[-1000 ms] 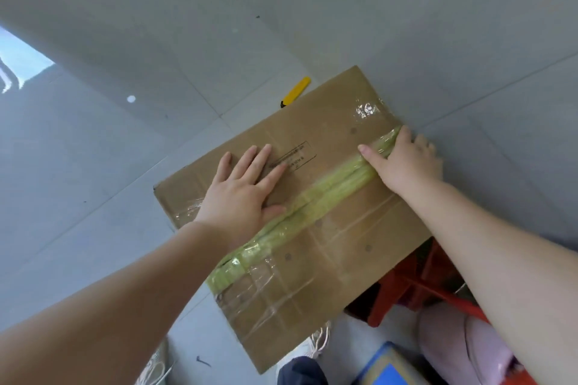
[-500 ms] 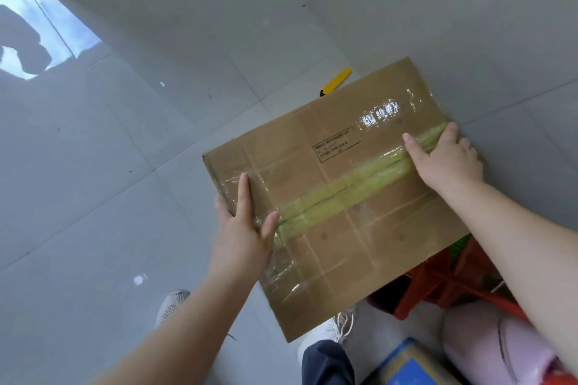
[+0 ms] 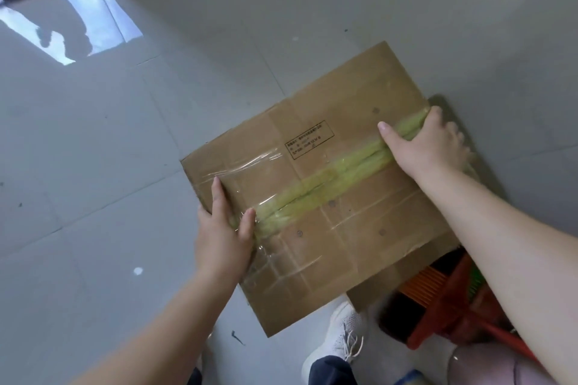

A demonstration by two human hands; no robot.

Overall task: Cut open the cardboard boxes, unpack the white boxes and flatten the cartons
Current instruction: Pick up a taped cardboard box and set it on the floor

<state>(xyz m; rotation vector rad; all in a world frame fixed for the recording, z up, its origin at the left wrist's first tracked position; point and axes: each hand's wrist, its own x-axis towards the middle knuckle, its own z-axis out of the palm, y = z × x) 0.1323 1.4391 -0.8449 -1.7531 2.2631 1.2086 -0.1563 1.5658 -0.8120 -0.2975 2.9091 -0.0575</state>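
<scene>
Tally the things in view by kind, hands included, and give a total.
Hands: 2, left hand and right hand, each holding an end of the carton
Carton: 1, flattened carton
Tape band: 1, green tape
Shoe: 1, white shoe
Stool: 1, red stool
Total: 6

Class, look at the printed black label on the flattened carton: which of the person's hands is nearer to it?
The right hand. It grips the carton's far edge on the green tape, just beside the printed label. The left hand holds the opposite edge, farther away.
</scene>
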